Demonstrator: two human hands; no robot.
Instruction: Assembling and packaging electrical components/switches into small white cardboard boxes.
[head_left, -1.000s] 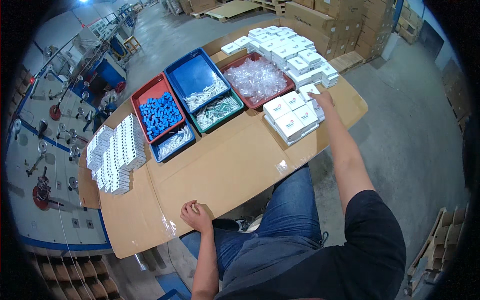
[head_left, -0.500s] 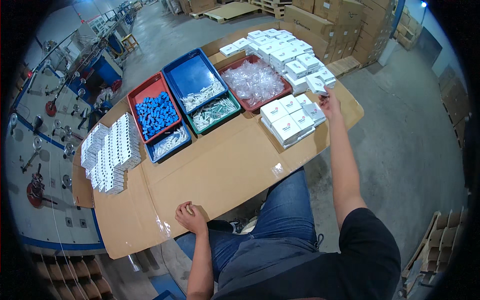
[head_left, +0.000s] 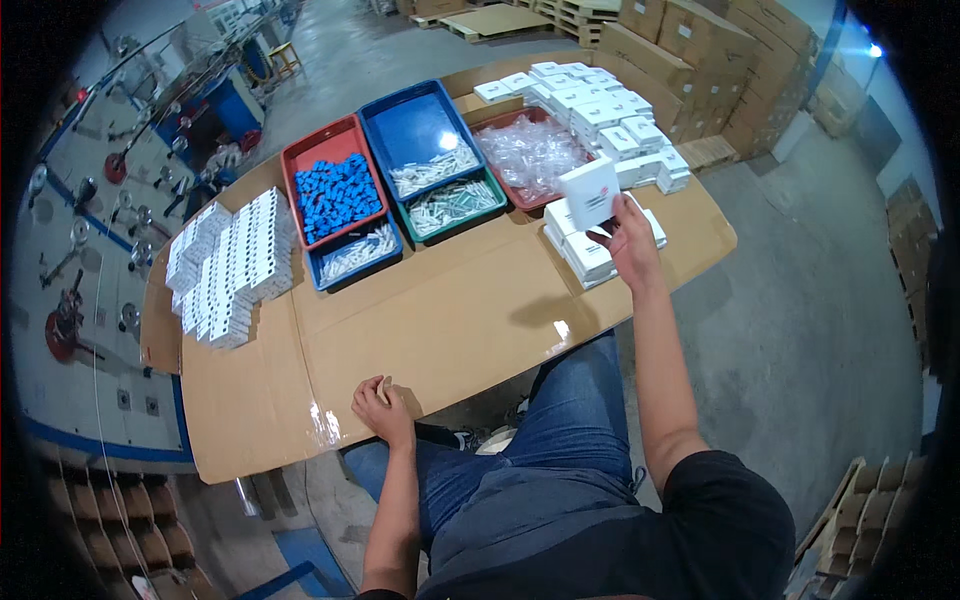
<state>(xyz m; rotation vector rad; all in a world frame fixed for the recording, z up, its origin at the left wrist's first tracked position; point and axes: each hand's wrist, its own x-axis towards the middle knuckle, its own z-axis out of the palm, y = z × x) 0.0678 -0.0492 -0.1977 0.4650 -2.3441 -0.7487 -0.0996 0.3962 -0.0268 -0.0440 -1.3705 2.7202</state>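
Observation:
Raised above the stack of flat white boxes at the right of the cardboard-covered table, a flat white box is gripped by its right side in my right hand. It is tilted up, with its broad printed face showing. The held box and the hand cover part of the stack below. My left hand rests at the table's near edge. Its fingers are loosely curled and a little apart, and nothing shows in them.
Many more white boxes are piled at the far right. A red tray holds clear plastic pieces. Further left are a red tray of blue parts, blue and green trays of white pieces, and stacked small white boxes.
My right hand has lifted the white box off the far right and brought it left and nearer, tilting it up. The left hand has barely moved; the view has shifted slightly.

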